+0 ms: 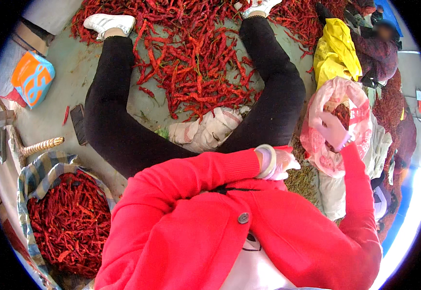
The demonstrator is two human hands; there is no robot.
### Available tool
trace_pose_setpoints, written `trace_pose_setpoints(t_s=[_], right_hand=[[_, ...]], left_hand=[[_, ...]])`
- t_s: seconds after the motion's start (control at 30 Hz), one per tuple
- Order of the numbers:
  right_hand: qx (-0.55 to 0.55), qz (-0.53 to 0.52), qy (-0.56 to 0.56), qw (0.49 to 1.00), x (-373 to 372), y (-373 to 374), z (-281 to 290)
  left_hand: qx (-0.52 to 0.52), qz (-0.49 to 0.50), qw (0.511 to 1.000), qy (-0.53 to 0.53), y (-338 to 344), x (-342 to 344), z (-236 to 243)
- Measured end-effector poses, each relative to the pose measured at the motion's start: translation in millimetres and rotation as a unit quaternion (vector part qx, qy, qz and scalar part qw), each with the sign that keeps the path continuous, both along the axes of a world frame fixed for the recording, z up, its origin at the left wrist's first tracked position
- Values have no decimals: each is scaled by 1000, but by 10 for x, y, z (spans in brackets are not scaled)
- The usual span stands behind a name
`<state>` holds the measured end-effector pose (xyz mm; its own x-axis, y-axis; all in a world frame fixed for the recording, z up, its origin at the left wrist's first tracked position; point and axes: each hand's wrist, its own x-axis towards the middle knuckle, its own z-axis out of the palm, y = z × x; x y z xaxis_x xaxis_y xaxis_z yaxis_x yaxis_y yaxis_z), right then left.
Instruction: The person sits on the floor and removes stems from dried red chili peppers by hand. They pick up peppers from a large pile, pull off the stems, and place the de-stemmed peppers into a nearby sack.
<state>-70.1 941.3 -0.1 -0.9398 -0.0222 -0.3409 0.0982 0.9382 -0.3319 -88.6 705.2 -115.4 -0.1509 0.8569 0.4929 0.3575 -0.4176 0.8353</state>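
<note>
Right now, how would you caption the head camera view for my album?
Red chilies lie spread between black-clad legs, with the right fingers at the mouth of a pink-and-white plastic bag.

Right hand (334,130): fingers blurred over the pink-and-white plastic bag (333,165); whether they grip anything, we cannot tell. Bag contents (342,114): partly hidden from us by that hand. Left hand (282,163): fingers indistinct; what they hold, if anything, we cannot make out. Red chillies (196,63), loose heap: cut off by the upper edge. Right shoe (264,7): cut off likewise. Checked sack (43,176): lower side lost to us at the lens rim. Dark flat object (78,124): kind unclear. Co-worker (377,54): head blurred.
</note>
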Motion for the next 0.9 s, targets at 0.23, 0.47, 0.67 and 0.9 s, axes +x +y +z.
trace_pose_setpoints(t_s=[0.23,0.47,0.67,0.9], right_hand=[[-350,-71,43,933,-1792,-1024,-1057],[-133,-231,101,959,-3079,-1217,-2156],[-185,-306,18,934,-2917,-1465,-2232],[-339,-294,126,885,-2873,-1547,-2254]], left_hand=[[-214,384,892,-100,-672,-1660,-153],[-366,527,752,-149,-940,-3006,-776],[-549,529,644,-64,-647,-3239,-793],[-531,495,682,-92,-525,-3259,-848]])
